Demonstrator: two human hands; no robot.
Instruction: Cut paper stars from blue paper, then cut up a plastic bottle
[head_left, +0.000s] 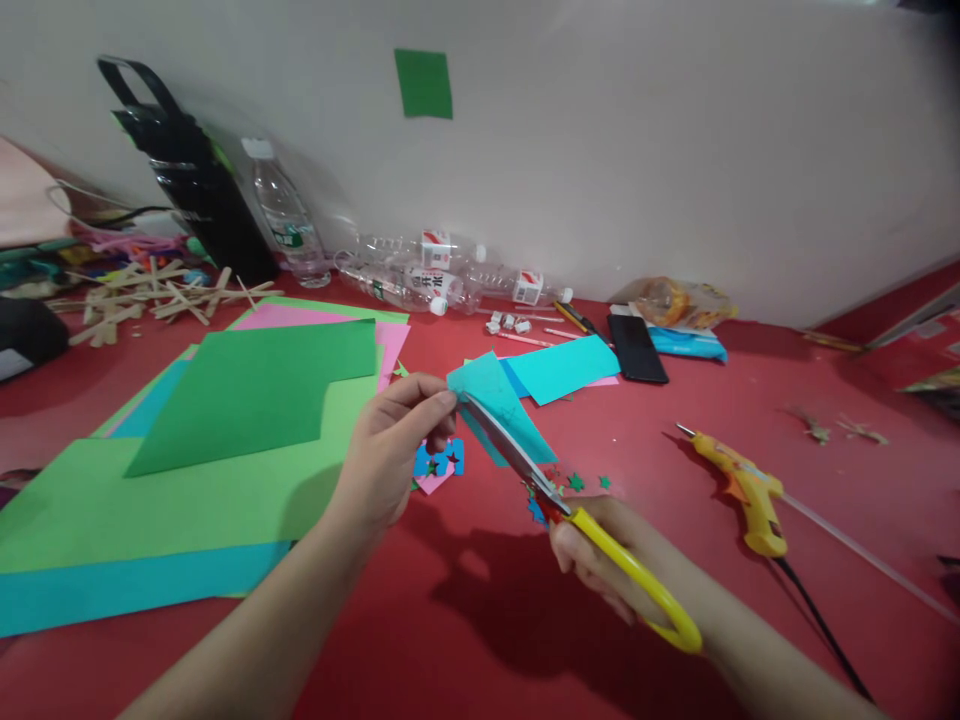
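Observation:
My left hand [397, 430] pinches the corner of a turquoise piece of paper [501, 400] between thumb and fingers. In my right hand [611, 560] are scissors [634, 570] with yellow handles, and their long blades point up and left across the paper, the tips close to my left fingertips. Whether the blades are fully closed is hard to make out. Beneath the hands lie small green paper stars [576, 482], blue stars and a blue scrap [457, 456] with star-shaped holes. Behind the held piece rests another turquoise strip [574, 365].
Stacked coloured sheets [255, 400] cover the left. A yellow glue gun [742, 490] with its cord lies at right. Along the wall are a black flask [199, 190], an upright bottle [281, 210], several lying bottles [420, 280], a phone [636, 345] and wooden sticks [180, 295].

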